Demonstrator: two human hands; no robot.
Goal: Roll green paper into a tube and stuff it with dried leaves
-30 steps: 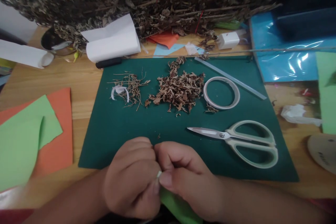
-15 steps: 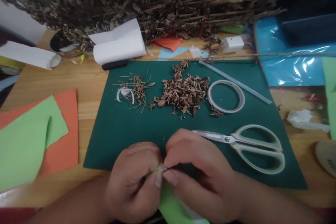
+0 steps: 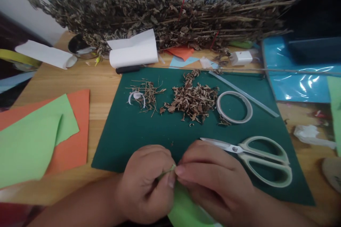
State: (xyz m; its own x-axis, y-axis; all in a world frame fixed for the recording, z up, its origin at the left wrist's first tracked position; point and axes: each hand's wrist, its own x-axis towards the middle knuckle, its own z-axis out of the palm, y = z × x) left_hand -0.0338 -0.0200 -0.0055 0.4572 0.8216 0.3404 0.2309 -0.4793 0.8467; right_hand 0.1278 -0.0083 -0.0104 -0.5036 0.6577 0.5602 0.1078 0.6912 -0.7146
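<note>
Green paper (image 3: 186, 205) is being pinched narrowly between the fingertips of the left hand (image 3: 150, 184) and the right hand (image 3: 215, 181) at the mat's (image 3: 117, 142) near edge; scissors (image 3: 234, 149) are being supported on the mat's right side.

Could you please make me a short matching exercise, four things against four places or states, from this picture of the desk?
Things
1. Left hand and right hand
2. Scissors
3. Tape
4. Twigs

Places or states
A. A ring, just right of the dry leaf pile
B. In a loose tangle, left of the leaf pile
C. Together at a piece of green paper
D. Lying on the mat with pale handles to the right

Right pairs: 1-C, 2-D, 3-A, 4-B
</note>
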